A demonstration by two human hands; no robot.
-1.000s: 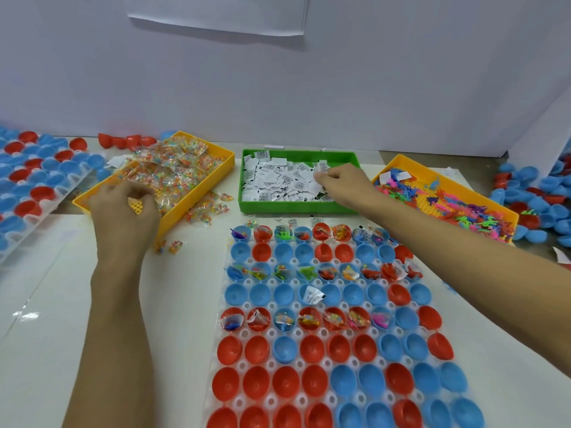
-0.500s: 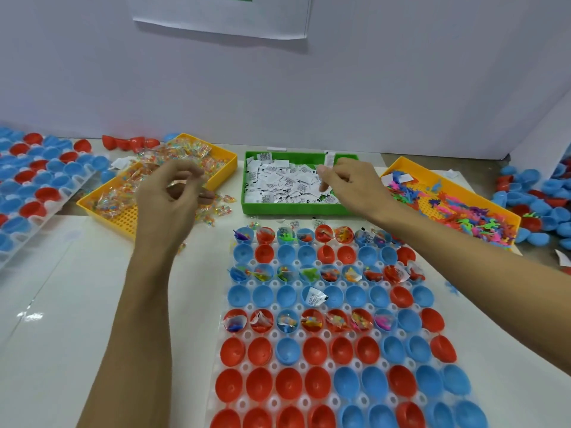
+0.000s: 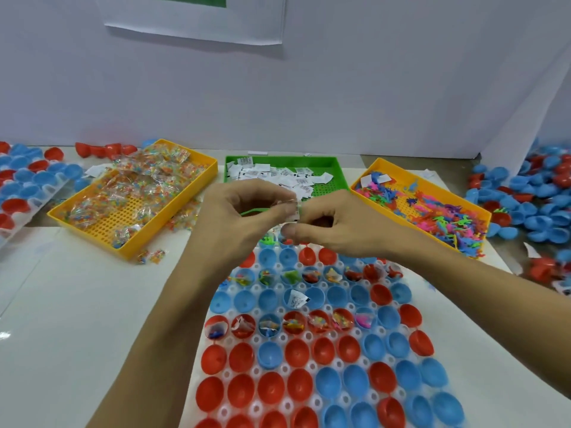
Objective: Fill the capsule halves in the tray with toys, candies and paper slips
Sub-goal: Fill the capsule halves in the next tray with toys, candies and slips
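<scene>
Both hands meet above the tray [image 3: 197,359]: left hand [image 3: 238,217] pinches a candy packet [image 3: 285,201], right hand [image 3: 336,223] pinches a paper slip [image 3: 295,213] (fingers curled, tips touching).

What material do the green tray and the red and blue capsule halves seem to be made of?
Green tray: probably rigid moulded plastic, matte, with a perforated floor. Capsule halves: apparently thin glossy plastic, since their smooth insides show soft highlights.

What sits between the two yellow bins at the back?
In the head view, a green bin of paper slips lies between the candy bin and the toy bin.
</scene>
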